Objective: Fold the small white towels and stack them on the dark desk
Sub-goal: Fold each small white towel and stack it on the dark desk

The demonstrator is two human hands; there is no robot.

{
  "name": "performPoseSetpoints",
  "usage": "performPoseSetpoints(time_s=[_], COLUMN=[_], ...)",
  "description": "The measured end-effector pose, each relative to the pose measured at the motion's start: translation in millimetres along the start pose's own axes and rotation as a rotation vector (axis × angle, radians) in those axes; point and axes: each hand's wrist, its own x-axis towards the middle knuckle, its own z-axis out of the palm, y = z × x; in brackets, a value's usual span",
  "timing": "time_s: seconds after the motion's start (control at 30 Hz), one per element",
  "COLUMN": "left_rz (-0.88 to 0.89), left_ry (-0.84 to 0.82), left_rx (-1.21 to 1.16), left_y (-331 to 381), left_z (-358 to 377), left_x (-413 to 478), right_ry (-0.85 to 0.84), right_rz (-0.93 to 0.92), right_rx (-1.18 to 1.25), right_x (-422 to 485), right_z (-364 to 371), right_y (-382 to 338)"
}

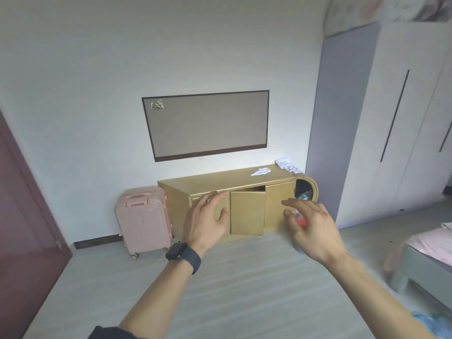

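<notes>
White cloth: a crumpled heap [287, 164] sits at the right end of the tan cabinet [220, 181], right of the frame's centre. A flatter white piece [261, 171] lies near it, toward the middle of the top. Both are probably the small towels.
Left hand: the left hand [208, 217] is raised at centre frame, fingers spread wide, holding nothing, with a wristwatch [179, 252] below it.
Right hand: the right hand [310, 226] is raised right of centre, fingers straight and loose, empty.
Dark desk: not in view.
Progress: none visible. No folded towel or stack shows, and both hands are well apart from the cloth.
Left to do: judged from here, everything: reach the cloth, fold each piece, find the desk and stack.
Surroundings: a pink suitcase [144, 218] stands left of the cabinet, whose middle door [247, 211] is ajar.
</notes>
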Motion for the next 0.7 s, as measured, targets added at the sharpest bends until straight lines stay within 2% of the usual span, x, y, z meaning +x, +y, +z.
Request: performPoseSetpoints(time_s=[0.43, 0.7], left_rz=[0.021, -0.028], left_ry=[-0.041, -0.093], left_rx=[-0.035, -0.011], left_y=[-58, -90], left_z=[169, 296], left_x=[246, 393], right_ry=[0.082, 0.037], right_rz=[0.084, 0.081], right_rx=[0.026, 0.045], right_x=[223, 374], right_z=[82, 147], right_y=[157, 281])
